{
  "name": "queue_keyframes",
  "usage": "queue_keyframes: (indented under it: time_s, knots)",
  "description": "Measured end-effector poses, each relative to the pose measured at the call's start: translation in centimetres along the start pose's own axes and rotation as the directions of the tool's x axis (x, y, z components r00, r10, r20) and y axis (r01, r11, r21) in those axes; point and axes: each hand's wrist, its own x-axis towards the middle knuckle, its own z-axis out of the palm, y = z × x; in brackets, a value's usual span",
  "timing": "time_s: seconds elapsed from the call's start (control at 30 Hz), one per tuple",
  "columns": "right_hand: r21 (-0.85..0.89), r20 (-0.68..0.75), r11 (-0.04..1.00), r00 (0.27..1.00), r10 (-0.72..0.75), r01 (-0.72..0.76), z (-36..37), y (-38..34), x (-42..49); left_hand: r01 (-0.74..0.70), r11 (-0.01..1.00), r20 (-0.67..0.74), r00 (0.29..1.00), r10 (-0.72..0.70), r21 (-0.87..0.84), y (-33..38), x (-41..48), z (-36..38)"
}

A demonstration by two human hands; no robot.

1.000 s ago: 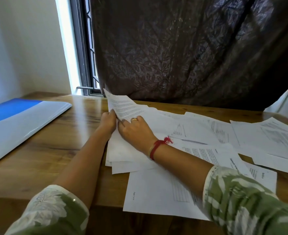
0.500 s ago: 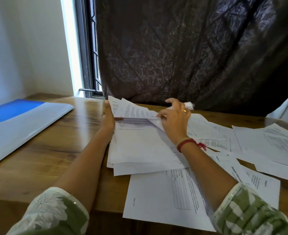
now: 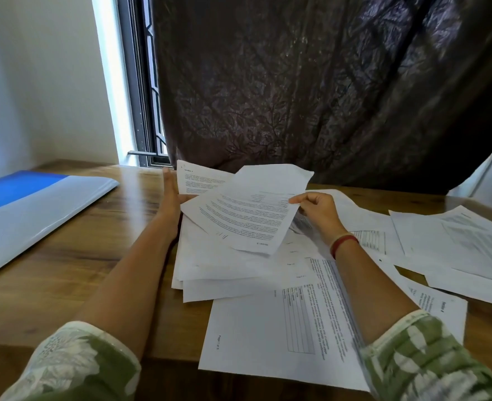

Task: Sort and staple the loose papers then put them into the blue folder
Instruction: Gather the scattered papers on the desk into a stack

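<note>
Dark leaf-patterned curtain (image 3: pixel 296 96) hangs behind the wooden worktop (image 3: pixel 65 256), with a strip of bright window (image 3: pixel 114 82) at its left. My right hand (image 3: pixel 317 211) pinches the right edge of a printed sheet (image 3: pixel 244 218) between thumb and curled fingers, holding it tilted above the pile (image 3: pixel 210 267). A red band (image 3: pixel 343 245) circles that wrist. My left hand (image 3: pixel 171 195) stands on edge, fingers straight and pressed together, against the far left side of the pile. Another printed page (image 3: pixel 201 180) rises just beside it, seemingly propped by my fingers, though the lifted sheet hides the contact. The pile lies between my forearms. Loose papers (image 3: pixel 470 250) spread outward from it and overlap off to the right. One large page (image 3: pixel 256 337) overhangs the near edge of the worktop under my right forearm. The blue folder (image 3: pixel 22 186) lies flat well apart at the far left, its blue showing along the far side.
</note>
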Motion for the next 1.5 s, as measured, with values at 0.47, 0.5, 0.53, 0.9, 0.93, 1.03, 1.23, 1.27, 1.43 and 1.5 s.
queue_keyframes:
  time_s: [0.47,0.5,0.53,0.9,0.93,1.03,1.23,1.27,1.43,1.5]
  knots:
    - [-0.627,-0.159,0.746,0.901,-0.403,0.223,0.8,0.4,0.7,-0.028,1.000,0.004,1.000,0.028,0.005,0.0,-0.2,0.0]
    - [-0.751,-0.173,0.626,0.850,-0.497,0.212,0.6,0.2,0.7,-0.036,0.999,-0.004,0.999,0.036,-0.004,0.0,-0.1,0.0]
    - [-0.822,-0.158,0.524,0.794,-0.587,0.224,0.4,-0.1,0.7,-0.040,0.999,-0.026,0.999,0.040,-0.005,0.1,-0.2,0.1]
    - [-0.915,0.264,0.140,0.822,-0.504,0.380,6.8,-4.3,-3.1,-0.065,0.997,-0.107,0.992,0.069,0.044,0.0,-0.4,0.6]
    - [-0.903,0.286,0.178,0.855,-0.432,0.391,7.8,-4.3,-3.6,-0.073,0.996,-0.114,0.990,0.079,0.052,-0.1,-0.4,0.6]
    - [-0.803,0.414,0.391,0.893,-0.179,0.450,10.1,-4.2,-5.5,-0.070,0.992,-0.136,0.987,0.084,0.104,-0.1,-0.5,0.5]
    - [-0.320,0.710,0.904,0.704,0.031,0.283,10.9,-3.6,-6.5,-0.007,0.922,-0.136,0.989,0.064,0.388,-0.6,0.0,0.3]
    - [-0.278,0.675,0.914,0.737,-0.032,0.294,10.5,-3.6,-5.9,-0.007,0.908,-0.131,0.989,0.068,0.419,-0.8,0.1,0.4]
    - [-0.679,0.404,0.633,0.909,-0.101,0.372,7.5,-2.5,-3.2,-0.030,0.924,-0.111,0.991,0.078,0.382,-1.3,1.0,-0.2]
    - [-0.738,0.459,0.572,0.888,0.037,0.358,6.8,-1.6,-3.0,-0.074,0.949,-0.081,0.991,0.103,0.308,-1.4,1.3,-0.6]
